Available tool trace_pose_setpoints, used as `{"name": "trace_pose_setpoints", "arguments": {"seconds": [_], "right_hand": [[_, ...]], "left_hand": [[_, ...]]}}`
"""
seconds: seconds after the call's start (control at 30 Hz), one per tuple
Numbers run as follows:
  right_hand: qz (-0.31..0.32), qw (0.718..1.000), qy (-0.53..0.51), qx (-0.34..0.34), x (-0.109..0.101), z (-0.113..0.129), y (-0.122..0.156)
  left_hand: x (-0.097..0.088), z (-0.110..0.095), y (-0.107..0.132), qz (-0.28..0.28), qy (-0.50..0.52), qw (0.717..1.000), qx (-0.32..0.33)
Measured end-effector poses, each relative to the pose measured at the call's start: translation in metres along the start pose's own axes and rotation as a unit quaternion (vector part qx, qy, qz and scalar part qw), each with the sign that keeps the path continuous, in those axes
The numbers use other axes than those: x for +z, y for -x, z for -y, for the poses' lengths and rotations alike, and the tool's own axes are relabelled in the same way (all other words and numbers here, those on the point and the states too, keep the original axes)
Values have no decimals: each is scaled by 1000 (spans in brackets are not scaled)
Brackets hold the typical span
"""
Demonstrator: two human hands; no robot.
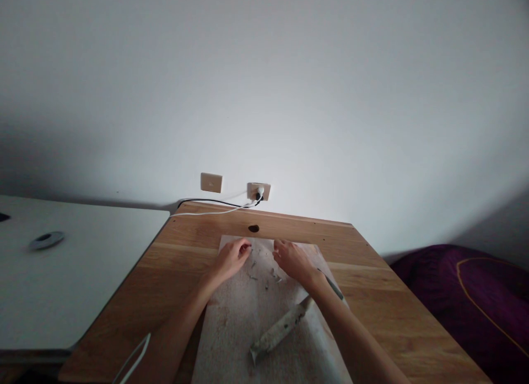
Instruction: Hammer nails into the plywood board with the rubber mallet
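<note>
A pale, greyish board [231,323] lies on the wooden table in front of me. Over its far left part is my left hand [235,255], thumb and fingers pinched together; whatever may be between them is too small to name. My right hand [292,259] hovers at the far right part, fingers curled in, their tips partly hidden. Small grey scraps [276,275] are scattered on the board between both hands. Closer to me lies a long greyish roll in what looks like clear wrapping [281,329], its far end by my right forearm. A thin dark tool [330,284] shows beside my right wrist.
The wooden table [384,296] stands against a white wall. Cables [215,212] run along its back edge to a wall socket [264,190]. On the left, a white table [82,285] carries a round grey object [47,240]. A purple beanbag-like thing [442,285] sits at the right.
</note>
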State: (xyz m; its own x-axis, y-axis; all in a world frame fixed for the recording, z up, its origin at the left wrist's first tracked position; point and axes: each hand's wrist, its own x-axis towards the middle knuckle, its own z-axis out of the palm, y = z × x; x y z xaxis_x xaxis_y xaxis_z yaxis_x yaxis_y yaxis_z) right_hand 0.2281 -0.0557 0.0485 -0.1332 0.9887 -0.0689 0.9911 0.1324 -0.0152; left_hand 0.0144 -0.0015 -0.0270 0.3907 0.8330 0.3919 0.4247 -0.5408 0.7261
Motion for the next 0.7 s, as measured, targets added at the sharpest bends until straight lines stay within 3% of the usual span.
{"name": "trace_pose_setpoints", "arguments": {"seconds": [0.2,0.37,0.53,0.63,0.7], "right_hand": [[-3,1000,-4,-4,9,0,-8],[-43,999,-18,-14,-5,-1,-2],[-91,994,-38,-36,-21,9,21],[-110,991,-59,-54,-16,13,42],[-92,987,-97,-86,-9,11,55]], "left_hand": [[1,3,0,-2,1,1000,3],[0,2,0,-4,-1,1000,8],[-1,-1,0,-3,4,1000,0],[-3,-5,1,-2,8,1000,2],[-4,-6,1,0,5,1000,3]]}}
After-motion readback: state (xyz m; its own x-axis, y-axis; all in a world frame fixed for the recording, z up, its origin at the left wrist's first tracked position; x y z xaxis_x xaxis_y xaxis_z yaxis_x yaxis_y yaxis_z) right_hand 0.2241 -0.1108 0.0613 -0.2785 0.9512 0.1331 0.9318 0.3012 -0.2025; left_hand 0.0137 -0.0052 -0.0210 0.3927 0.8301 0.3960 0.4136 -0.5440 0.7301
